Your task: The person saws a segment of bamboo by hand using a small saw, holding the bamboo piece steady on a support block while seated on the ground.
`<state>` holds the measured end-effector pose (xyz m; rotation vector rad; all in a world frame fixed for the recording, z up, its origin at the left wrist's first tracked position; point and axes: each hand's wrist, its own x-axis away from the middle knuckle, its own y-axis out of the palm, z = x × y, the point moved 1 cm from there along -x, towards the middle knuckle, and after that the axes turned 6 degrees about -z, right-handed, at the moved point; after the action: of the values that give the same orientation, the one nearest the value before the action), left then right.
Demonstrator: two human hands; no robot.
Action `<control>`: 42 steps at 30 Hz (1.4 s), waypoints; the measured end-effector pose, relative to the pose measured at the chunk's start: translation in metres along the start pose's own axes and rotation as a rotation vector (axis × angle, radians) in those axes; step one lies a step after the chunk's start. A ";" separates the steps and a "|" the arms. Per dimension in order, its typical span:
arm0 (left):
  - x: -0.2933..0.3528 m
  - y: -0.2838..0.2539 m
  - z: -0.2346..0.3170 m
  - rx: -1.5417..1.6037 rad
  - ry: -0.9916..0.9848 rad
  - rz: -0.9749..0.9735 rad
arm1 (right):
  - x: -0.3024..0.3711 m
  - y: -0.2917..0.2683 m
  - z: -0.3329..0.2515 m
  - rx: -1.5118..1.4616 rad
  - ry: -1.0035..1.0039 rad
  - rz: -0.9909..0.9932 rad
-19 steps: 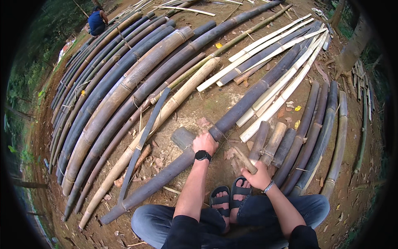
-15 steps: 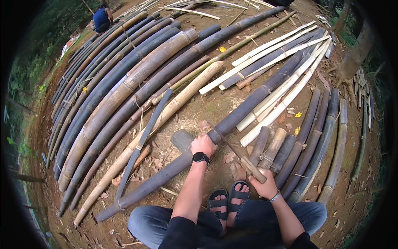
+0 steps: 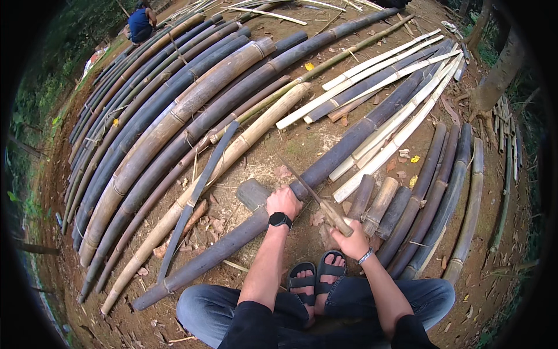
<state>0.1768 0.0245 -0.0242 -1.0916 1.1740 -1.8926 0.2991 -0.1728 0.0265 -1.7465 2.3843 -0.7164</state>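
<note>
A person seated in sandals bears down with the left hand (image 3: 284,201) on a long, dark, round bamboo pole (image 3: 232,235), fingers curled over its top though their tips are hidden, while the right hand (image 3: 351,238) is wrapped about the light wooden handle of a thin-bladed hand saw (image 3: 335,218). The pole runs from near left to far right, passing beneath the left hand and beside a short, dark, cylindrical bamboo block (image 3: 252,193) on its far-left side; whether the block props it cannot be told. The blade crosses the pole just right of the left hand, with the handle on the pole's near-right side. Good work here would likely mean long, even strokes square to the pole, firm pressure from the left hand against rolling, and its knuckles kept clear of the blade.
</note>
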 end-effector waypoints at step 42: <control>-0.016 0.028 -0.003 0.077 0.003 0.119 | 0.018 -0.021 -0.003 -0.173 0.246 0.053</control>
<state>0.1840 0.0277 -0.0552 -0.9563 1.1328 -1.8333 0.3105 -0.1932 0.0421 -1.7403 2.7189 -0.7802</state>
